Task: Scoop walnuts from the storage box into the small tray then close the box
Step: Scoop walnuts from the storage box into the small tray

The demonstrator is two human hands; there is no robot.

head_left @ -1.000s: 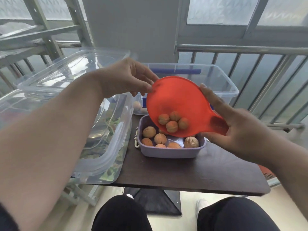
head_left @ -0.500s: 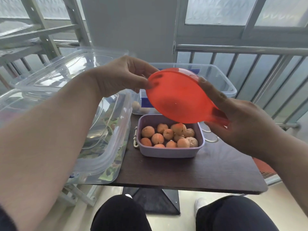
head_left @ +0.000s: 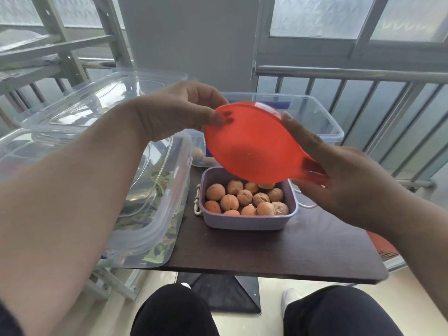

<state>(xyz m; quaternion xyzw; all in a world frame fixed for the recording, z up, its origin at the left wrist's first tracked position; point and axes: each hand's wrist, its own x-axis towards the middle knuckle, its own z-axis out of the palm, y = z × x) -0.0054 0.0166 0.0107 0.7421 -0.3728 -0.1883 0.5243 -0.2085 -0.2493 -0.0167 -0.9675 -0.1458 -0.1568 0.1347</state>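
Note:
A red plastic scoop (head_left: 252,144) hangs tilted above the small lilac tray (head_left: 244,223), its underside toward me and nothing visible in it. My right hand (head_left: 344,180) grips its short handle, the forefinger laid along the rim. My left hand (head_left: 179,110) pinches the scoop's far left edge. Several walnuts (head_left: 244,198) fill the tray on the dark table (head_left: 278,251). Behind the scoop stands the clear storage box (head_left: 312,115), open, with a few walnuts (head_left: 198,155) showing at its lower left.
A large clear box (head_left: 155,214) with green leaves inside overhangs the table's left side, a loose clear lid (head_left: 97,100) lying on top of it. A metal railing (head_left: 363,73) runs behind the table. My knees are below the front edge.
The walnuts that lay in the scoop a second ago have dropped into the tray. The scoop has since tipped further over and risen a little, both hands still on it.

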